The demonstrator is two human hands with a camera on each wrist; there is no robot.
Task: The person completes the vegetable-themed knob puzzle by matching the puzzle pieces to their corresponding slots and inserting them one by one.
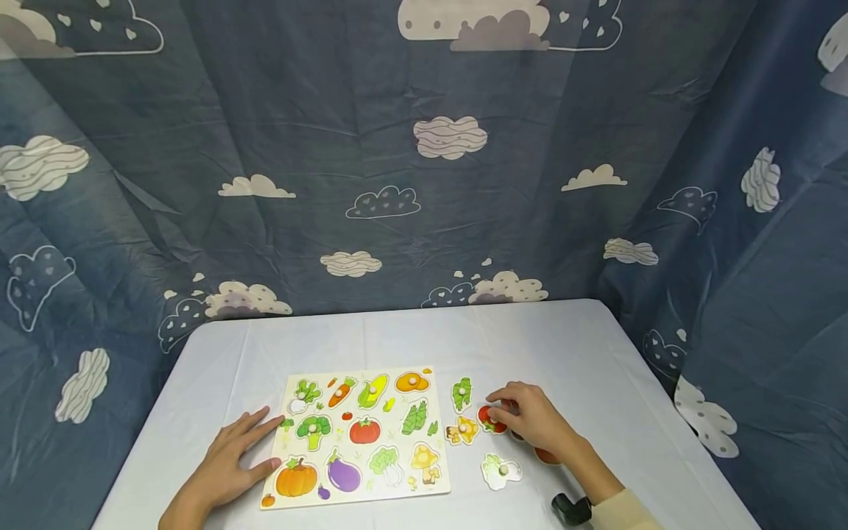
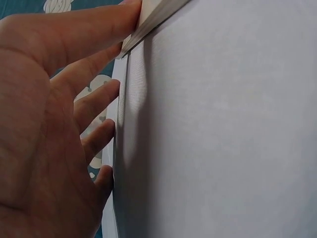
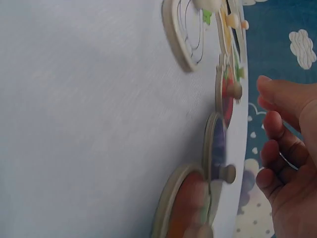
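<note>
A vegetable puzzle board (image 1: 278,492) lies on the white table. The spread fingers of my left hand (image 1: 228,460) rest along its left edge, as the left wrist view also shows. Beyond its right side my right hand (image 1: 530,416) hovers over the tomato piece (image 1: 490,421). In the right wrist view its loosely bent fingers (image 3: 272,121) stand apart from the knob of the tomato piece (image 3: 227,101) and hold nothing. Near the tomato lie a pea-pod piece (image 1: 461,394), a mushroom piece (image 1: 467,429) and a leafy white vegetable piece (image 1: 493,471).
Under my right forearm lies an orange piece (image 1: 547,456), partly hidden. A purple piece (image 3: 218,141) sits between it and the tomato. Knobbed broccoli (image 1: 313,427) and carrot (image 1: 341,392) pieces are in the board. A dark cloud-print curtain (image 1: 384,147) hangs behind the table.
</note>
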